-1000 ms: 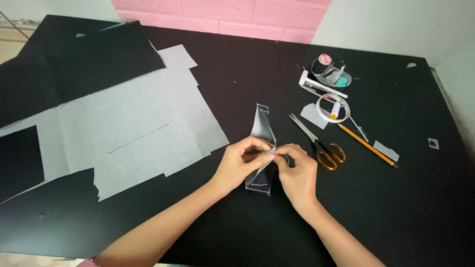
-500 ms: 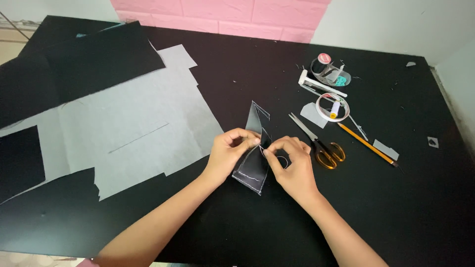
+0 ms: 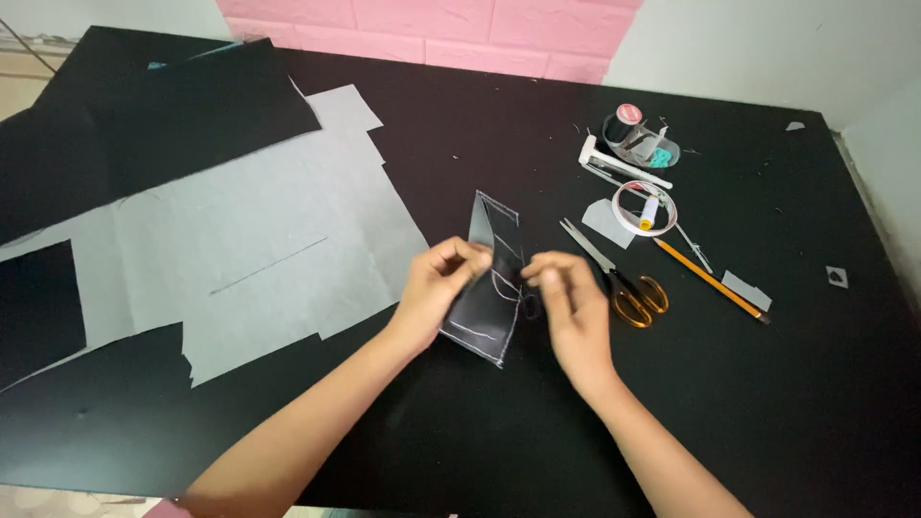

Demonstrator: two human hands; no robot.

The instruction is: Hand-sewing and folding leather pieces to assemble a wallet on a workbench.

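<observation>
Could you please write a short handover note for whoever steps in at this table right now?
Left hand: pinching the left edge of the small dark fabric piece, which bears pale stitch lines.
Right hand: fingers closed at the piece's right edge; whether they hold a needle is too small to tell.
Nearby: orange-handled scissors just right of the hands, a pencil, a tape ring, a large grey sheet to the left.
Done: stitch lines run along the piece's edges.
Left: cannot tell how much of the seam remains.
</observation>
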